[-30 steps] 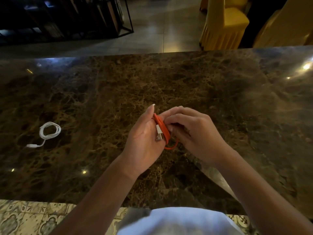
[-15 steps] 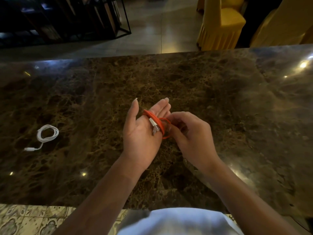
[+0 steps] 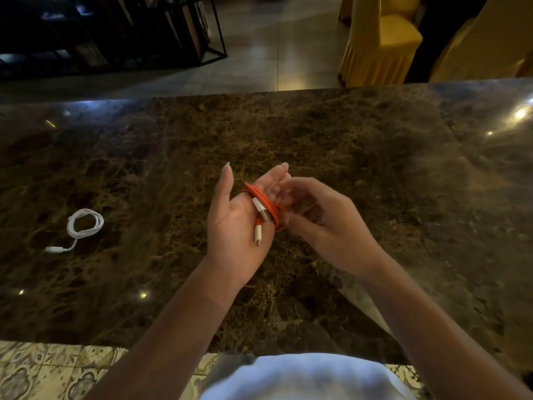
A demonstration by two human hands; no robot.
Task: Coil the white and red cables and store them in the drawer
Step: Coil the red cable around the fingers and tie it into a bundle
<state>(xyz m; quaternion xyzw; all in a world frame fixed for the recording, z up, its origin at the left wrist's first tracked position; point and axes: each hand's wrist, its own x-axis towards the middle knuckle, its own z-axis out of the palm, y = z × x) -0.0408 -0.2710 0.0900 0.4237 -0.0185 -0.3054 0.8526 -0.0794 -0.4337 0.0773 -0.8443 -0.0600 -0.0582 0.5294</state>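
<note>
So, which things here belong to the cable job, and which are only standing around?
Belong to the job:
- red cable, wound around the fingers of the left hand, right hand working it
- white cable, coiled on the marble counter

Only around:
- yellow covered chair
- black metal shelf

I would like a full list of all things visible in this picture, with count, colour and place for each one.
red cable: one, red with white plugs, wound round the left hand's fingers, above the counter's middle
white cable: one, white, coiled on the counter at the left, one plug end trailing out
counter: one, dark brown marble, fills the middle of the view
chairs: at least two, yellow covers, on the floor beyond the counter, at the right
shelf frame: one, black, beyond the counter, at the left
tiled floor: patterned, pale, at the lower left
white garment: one, white, bottom edge
left hand: palm up, fingers straight
right hand: fingers curled at the red coil; exact grip unclear
</note>
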